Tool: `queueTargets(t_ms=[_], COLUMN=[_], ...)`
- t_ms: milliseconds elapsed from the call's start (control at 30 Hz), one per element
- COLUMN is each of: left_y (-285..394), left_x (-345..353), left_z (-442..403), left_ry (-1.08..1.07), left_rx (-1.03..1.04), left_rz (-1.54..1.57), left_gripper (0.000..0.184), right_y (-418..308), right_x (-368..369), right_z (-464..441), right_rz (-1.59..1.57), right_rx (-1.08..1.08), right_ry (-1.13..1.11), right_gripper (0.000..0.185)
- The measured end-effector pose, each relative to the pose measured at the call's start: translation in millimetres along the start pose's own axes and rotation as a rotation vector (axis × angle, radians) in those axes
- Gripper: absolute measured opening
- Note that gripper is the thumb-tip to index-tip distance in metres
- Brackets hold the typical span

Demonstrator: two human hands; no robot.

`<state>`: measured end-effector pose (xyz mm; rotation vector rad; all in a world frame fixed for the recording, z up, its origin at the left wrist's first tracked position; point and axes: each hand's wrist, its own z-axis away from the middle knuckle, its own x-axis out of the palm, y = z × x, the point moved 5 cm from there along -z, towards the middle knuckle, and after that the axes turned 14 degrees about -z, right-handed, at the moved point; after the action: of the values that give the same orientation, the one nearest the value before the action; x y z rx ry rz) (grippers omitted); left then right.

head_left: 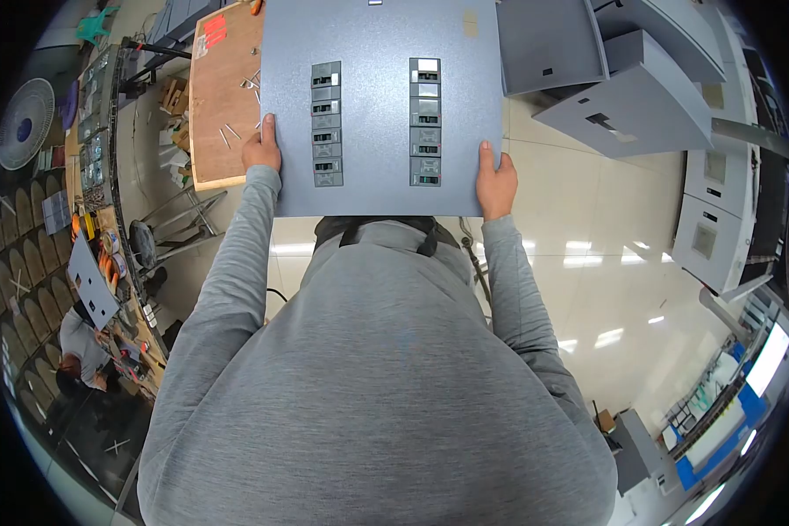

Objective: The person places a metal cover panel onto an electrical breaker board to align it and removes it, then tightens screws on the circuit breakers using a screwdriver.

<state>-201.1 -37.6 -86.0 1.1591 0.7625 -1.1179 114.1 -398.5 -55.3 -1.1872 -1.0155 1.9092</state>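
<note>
A large grey metal panel point(375, 131) spans the space in front of my body, with two columns of dark circuit breakers showing through its face. The left breaker column point(327, 123) and the right breaker column point(425, 123) each hold several units. My left hand point(262, 151) grips the panel's left edge, thumb on the front face. On the opposite edge, my right hand point(497, 180) holds the panel with its thumb up along the front. The other fingers of both hands are largely hidden at or behind the edges.
A wooden-topped table point(223, 162) with screws and red labels lies behind the panel at left. Grey metal enclosures point(627, 96) stand at right. A fan point(24, 123) and a workbench with tools are far left, where another person point(83, 346) sits. White cabinets point(714, 206) line the right.
</note>
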Motion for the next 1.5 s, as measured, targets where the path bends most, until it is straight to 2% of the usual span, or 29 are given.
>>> queueTargets(t_ms=[567,767,867,967,1167,1267,1367,1500], left_y=[-6,-1,10,4,3,5,1,-20], left_x=[5,1,-11,-5,-5,-11,-19,-52], left_z=[-5,0,11,5,0,5,14,2], left_ry=[-0.018,0.004,0.089,0.095,0.045,0.151,0.070,0.165], left_rx=[-0.015,-0.016,-0.007,0.006,0.009,0.040,0.035,-0.013], left_rz=[0.009,0.021,0.045,0.047,0.072,0.071,0.136,0.301], left_gripper=[0.081,0.079,0.077,0.075,0.077,0.077,0.077,0.077], right_y=[1,-8,-2,2,12,3,-27,-84], right_x=[0,-1,0,0,-1,-8,-18,-8], right_z=[-1,2,0,-2,-11,-10,10,48], right_rz=[-0.022,-0.021,-0.005,-0.182,-0.235,-0.067,-0.112,-0.217], right_rx=[-0.014,-0.008,-0.020,-0.037,0.006,0.004,-0.025,-0.078], right_ry=[-0.017,-0.022,-0.007,0.036,-0.027,-0.023,0.030,-0.003], right_gripper=[0.056,0.055,0.052,0.049,0.049,0.049,0.048,0.044])
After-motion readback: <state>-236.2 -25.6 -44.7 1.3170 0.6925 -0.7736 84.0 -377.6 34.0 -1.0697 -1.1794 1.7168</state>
